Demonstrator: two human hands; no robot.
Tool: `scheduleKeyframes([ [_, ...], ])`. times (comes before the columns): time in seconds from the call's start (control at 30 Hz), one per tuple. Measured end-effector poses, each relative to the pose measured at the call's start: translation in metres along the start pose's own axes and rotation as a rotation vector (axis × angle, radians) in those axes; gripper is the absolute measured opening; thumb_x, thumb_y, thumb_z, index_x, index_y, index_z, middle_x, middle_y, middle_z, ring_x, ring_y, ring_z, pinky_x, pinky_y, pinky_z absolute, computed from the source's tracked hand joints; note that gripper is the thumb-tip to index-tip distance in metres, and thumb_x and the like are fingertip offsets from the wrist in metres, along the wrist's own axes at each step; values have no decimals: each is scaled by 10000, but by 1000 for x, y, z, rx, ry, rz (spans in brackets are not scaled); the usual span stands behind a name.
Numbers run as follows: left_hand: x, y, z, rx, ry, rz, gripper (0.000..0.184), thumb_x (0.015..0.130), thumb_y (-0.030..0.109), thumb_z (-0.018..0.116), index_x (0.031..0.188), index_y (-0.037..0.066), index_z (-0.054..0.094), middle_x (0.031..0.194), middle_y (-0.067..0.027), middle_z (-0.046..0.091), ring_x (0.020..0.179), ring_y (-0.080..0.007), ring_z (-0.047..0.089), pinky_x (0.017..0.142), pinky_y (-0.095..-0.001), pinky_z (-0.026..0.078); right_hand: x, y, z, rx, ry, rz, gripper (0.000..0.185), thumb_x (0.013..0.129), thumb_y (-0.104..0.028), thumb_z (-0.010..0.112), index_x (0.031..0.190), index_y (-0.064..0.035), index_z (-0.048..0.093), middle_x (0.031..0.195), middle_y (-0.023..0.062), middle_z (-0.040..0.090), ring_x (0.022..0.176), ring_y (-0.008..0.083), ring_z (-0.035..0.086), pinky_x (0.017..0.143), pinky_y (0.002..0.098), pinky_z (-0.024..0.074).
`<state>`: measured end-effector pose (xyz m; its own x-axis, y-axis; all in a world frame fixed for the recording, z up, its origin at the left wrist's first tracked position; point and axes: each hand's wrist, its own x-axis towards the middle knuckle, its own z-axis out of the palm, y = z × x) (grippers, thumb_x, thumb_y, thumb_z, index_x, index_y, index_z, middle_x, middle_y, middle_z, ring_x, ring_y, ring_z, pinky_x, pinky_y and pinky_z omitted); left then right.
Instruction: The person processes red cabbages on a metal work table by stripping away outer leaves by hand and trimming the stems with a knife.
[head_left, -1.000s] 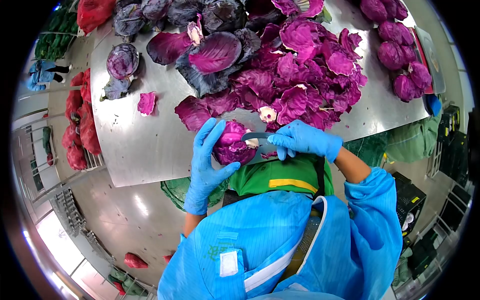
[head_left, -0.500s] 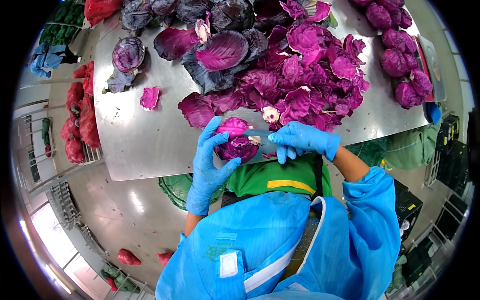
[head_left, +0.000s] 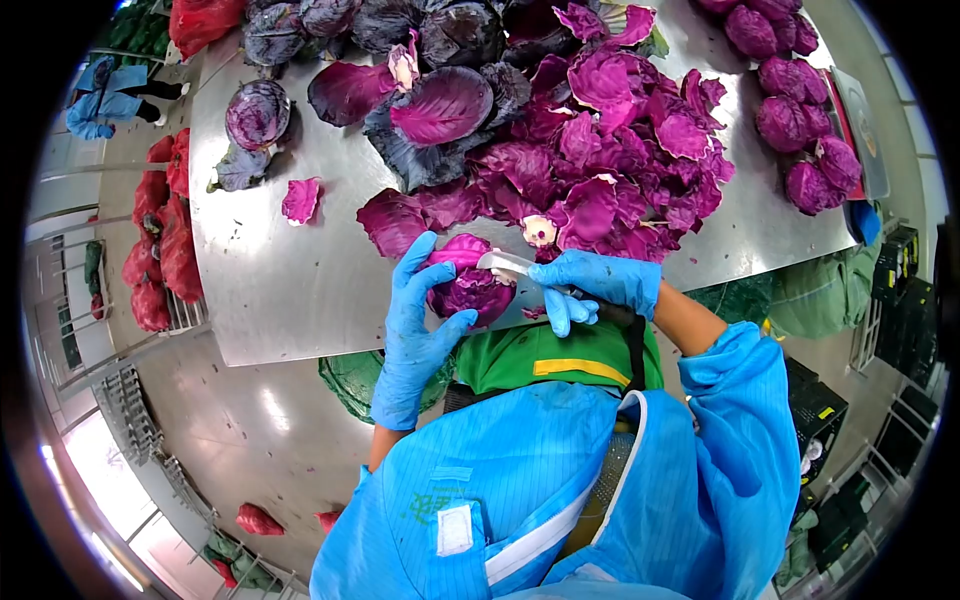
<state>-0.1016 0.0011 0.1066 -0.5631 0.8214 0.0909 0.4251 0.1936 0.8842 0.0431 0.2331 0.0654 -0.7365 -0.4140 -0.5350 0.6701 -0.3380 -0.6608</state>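
Note:
My left hand [head_left: 418, 315], in a blue glove, is wrapped around the left side of a red cabbage [head_left: 470, 300] at the table's front edge. In my gloved right hand [head_left: 590, 285] is a knife [head_left: 507, 262], its blade pointing left against the pale stem end of the cabbage. The fingers of that hand curl round the handle, which is mostly hidden. Just beyond the cabbage lies a heap of loose purple leaves [head_left: 600, 190], with a pale cut stem piece [head_left: 539, 231] at its near side.
Several untrimmed dark cabbages [head_left: 460, 35] sit at the back of the metal table [head_left: 260, 290], and one cabbage [head_left: 258, 115] stands at left. Trimmed cabbages [head_left: 795, 125] line the right side. Red net sacks [head_left: 178, 245] are stacked left; a person in blue [head_left: 105, 95] is farther off.
The knife blade has turned, showing its bright flat side, and my right hand has shifted slightly left. My left hand keeps its hold on the cabbage. The distant person has come further into view.

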Motion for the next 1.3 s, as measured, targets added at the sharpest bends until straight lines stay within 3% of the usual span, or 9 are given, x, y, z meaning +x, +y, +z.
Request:
scheduleKeyframes([
  [0.13, 1, 1, 4, -11, 21, 11, 552, 705, 154, 804, 1190, 86, 549, 1450, -178, 394, 1343, -323, 388, 1101, -437, 333, -5, -5, -1, 1, -4, 8, 612, 980, -495, 453, 670, -18, 679, 652, 72, 673, 425, 78, 487, 421, 232, 404],
  [0.23, 0, -2, 5, -12, 50, 7, 541, 707, 159, 804, 1181, 83, 554, 1445, -177, 398, 1338, -323, 392, 1099, -434, 335, -8, -20, 19, -256, 370, -59, 534, 955, -473, 524, 724, -18, 681, 591, 48, 606, 488, 96, 517, 479, 256, 420],
  [0.27, 1, -2, 6, 2, 52, 8, 542, 705, 161, 806, 1179, 82, 556, 1442, -176, 400, 1336, -324, 395, 1097, -435, 338, -4, -12, 15, -911, 632, -263, 390, 893, -404, 648, 822, -23, 685, 597, 46, 551, 561, 120, 544, 531, 281, 434],
  [0.33, 2, -1, 6, 31, 52, 10, 543, 699, 166, 810, 1173, 81, 559, 1436, -174, 404, 1332, -325, 399, 1093, -437, 343, -11, -34, 51, -657, 869, -519, 332, 819, -343, 739, 922, -33, 678, 702, 61, 562, 610, 144, 555, 553, 293, 444],
  [0.43, 1, -2, 10, 59, 39, 7, 622, 659, 94, 817, 1215, 104, 538, 1447, -181, 375, 1336, -340, 389, 1086, -438, 368, 21, -23, 58, -925, 842, -786, 451, 750, -322, 796, 1072, -49, 637, 850, 64, 588, 692, 159, 577, 601, 291, 478],
  [0.57, 1, 2, 10, 90, 30, -20, 637, 624, 79, 822, 1197, 110, 545, 1440, -175, 388, 1321, -336, 407, 1077, -435, 382, 43, -33, 53, -610, 665, -532, 463, 741, -325, 782, 1084, -61, 617, 845, 73, 592, 716, 174, 596, 644, 320, 499],
  [0.67, 3, 6, 14, 125, 40, -11, 647, 605, 76, 825, 1187, 112, 545, 1428, -166, 411, 1304, -328, 426, 1068, -430, 392, 37, -48, 45, -918, 641, -340, 421, 781, -361, 731, 1060, -72, 607, 868, 91, 600, 711, 183, 597, 648, 316, 497],
  [0.83, 16, 9, 24, 120, 72, 26, 647, 601, 61, 820, 1174, 80, 521, 1400, -186, 445, 1315, -321, 432, 1090, -430, 362, 25, -41, 44, -1399, 811, -568, 250, 867, -341, 627, 970, -117, 589, 840, 80, 574, 670, 263, 616, 529, 385, 493],
  [1.3, 29, 6, 40, 20, 98, -53, 656, 626, 106, 807, 1209, 69, 509, 1405, -203, 406, 1312, -322, 411, 1090, -434, 341, 35, -11, 19, -1427, 1220, -814, 186, 808, -244, 653, 857, -107, 537, 729, 78, 517, 574, 220, 574, 467, 347, 460],
])
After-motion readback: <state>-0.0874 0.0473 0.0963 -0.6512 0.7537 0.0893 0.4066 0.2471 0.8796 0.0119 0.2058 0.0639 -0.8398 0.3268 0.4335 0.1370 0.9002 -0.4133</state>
